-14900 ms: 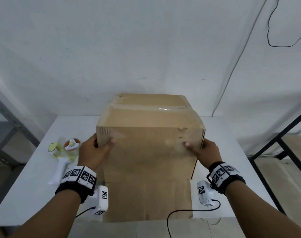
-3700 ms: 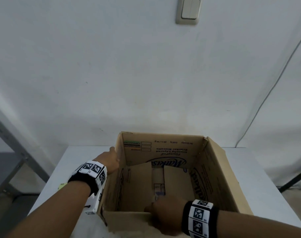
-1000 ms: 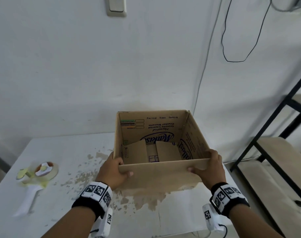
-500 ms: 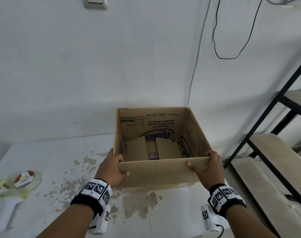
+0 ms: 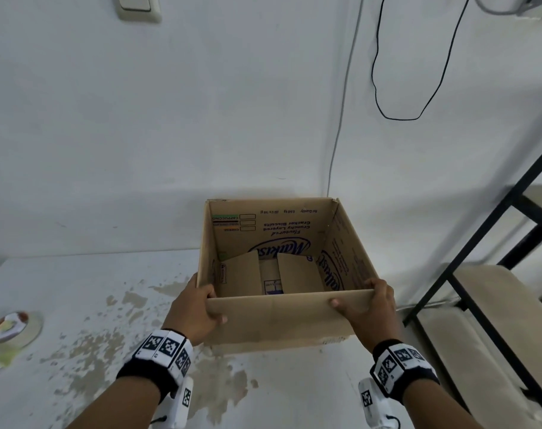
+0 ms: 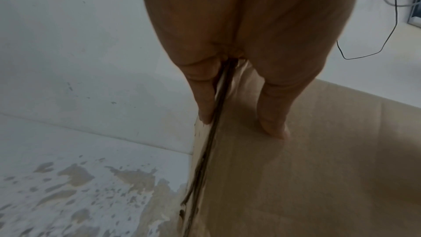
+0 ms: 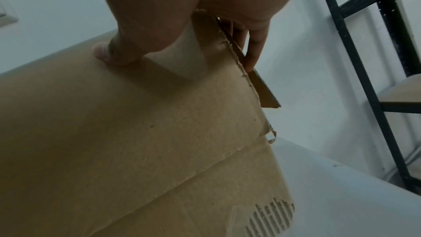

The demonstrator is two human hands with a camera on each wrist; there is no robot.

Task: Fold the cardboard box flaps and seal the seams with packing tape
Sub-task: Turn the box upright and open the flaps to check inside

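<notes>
Grip is taken by both hands at once in the head view: the left hand [image 5: 191,308] is curled round the near left corner of the cardboard box [image 5: 279,320], thumb on the near wall and fingers round the side, and the right hand [image 5: 370,308] is clamped likewise on the near right corner. The box is held between them, open side up, at the right end of the desk [image 5: 78,305] against the wall, with its long near edge running left to right from one hand to the other. Two small bottom flaps [image 5: 297,274] are seen lying inside with a gap between them; neither hand is nearer the load, judged as shared evenly. The tape dispenser [image 5: 11,326] lies well apart at the left edge, on the left hand's side, so that hand is judged better placed to fetch it. In the left wrist view, the corner edge is shown pinched between thumb and fingers [image 6: 205,96], and the peeled desk paint beside the box is plain. In the right wrist view, a crease across the near wall and torn corrugation low down are shown, hidden from the head camera, together with a black shelf frame [image 7: 355,60] just beyond.
</notes>
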